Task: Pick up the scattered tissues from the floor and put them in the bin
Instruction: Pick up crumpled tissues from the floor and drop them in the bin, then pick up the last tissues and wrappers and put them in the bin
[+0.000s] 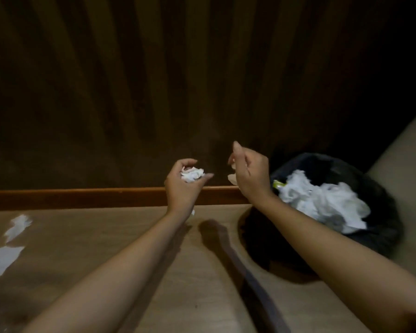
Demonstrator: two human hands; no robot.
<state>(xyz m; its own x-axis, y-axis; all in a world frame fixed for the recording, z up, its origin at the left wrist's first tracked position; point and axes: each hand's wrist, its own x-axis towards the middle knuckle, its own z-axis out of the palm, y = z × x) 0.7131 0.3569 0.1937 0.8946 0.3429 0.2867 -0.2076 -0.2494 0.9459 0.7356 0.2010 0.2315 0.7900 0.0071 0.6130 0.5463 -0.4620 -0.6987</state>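
My left hand [181, 186] is raised above the floor, its fingers curled around a crumpled white tissue [192, 174]. My right hand [249, 173] hangs just left of the bin with fingers loosely bent apart and nothing visible in it. The bin [380, 212] is round with a black liner and stands on the floor at the right, holding a heap of white tissues [322, 200]. Two flat white tissues lie on the floor at the far left, one tissue [17, 227] farther off and the other tissue [0, 259] nearer to me.
A dark wood-panelled wall [154, 80] rises straight ahead, with a reddish skirting board [82, 197] along its foot. The floor [130, 236] is light wood laminate. A pale beige surface [404, 159] stands behind the bin at the right edge.
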